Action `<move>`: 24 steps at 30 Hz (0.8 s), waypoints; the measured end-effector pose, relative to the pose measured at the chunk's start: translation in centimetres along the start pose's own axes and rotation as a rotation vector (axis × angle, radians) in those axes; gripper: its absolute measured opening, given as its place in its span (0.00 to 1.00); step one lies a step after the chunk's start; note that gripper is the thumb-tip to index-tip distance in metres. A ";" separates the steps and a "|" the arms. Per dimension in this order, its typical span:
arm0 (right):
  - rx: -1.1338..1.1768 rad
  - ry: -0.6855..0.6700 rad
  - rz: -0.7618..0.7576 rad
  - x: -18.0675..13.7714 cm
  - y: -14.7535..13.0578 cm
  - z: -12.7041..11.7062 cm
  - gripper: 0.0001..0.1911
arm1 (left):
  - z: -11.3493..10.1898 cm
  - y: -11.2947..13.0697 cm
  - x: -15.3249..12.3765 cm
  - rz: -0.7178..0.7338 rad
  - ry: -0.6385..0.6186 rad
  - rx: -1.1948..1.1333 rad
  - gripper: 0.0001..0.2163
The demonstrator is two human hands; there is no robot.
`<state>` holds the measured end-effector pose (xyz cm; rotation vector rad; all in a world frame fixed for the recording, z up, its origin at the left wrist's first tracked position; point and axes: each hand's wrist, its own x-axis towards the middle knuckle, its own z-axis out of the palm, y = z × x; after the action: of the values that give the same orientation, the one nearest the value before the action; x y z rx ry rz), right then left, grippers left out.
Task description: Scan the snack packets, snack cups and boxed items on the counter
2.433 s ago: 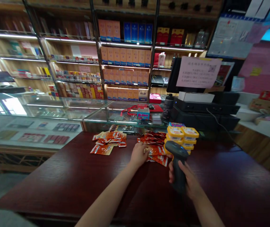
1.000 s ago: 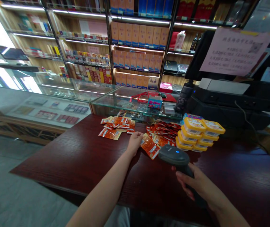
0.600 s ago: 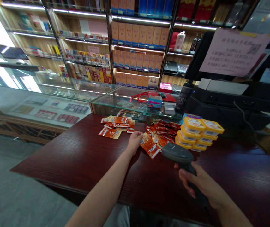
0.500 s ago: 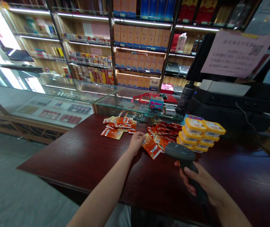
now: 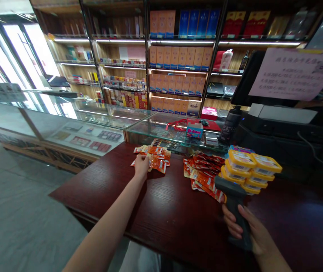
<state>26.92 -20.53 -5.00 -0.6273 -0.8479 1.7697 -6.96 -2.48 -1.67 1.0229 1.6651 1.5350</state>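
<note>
The two hands are well apart. The left hand [image 5: 142,164] pinches an orange packet [image 5: 158,164] at the left pile [image 5: 154,149], by its pale end, maybe to leave its front showing. The right hand [image 5: 255,231] wraps round the scanner [image 5: 232,194] by its handle, likely so its head can point freely near the right pile [image 5: 202,162]. Yellow tubs [image 5: 240,163] are stacked, perhaps to save room. Dark table [image 5: 161,207] between the piles gives sliding room; its near edge is well away from them.

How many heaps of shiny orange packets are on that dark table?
2. One heap of shiny orange packets lies by the left hand; the other heap, beside the stacked yellow plastic tubs, partly behind the dark handheld scanner. More could hide behind the tubs.
</note>
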 end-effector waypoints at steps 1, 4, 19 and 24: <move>-0.008 0.000 0.011 -0.1 -0.1 0.1 0.12 | -0.8 -0.2 0.1 0.134 0.034 0.131 0.06; -0.045 0.010 0.042 -0.4 -0.3 0.4 0.17 | -2.3 -1.1 -0.8 0.524 0.107 0.511 0.12; -0.033 0.035 -0.017 -0.8 -0.8 0.5 0.17 | -1.4 -2.7 -2.4 0.890 -0.366 0.840 0.12; -0.050 0.055 -0.032 -0.6 -0.9 0.2 0.18 | 1.4 -1.1 -4.9 0.848 -0.445 0.754 0.11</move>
<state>27.48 -20.99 -4.17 -0.6884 -0.8625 1.6992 -3.53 -6.10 -3.12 2.4984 1.5594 0.9319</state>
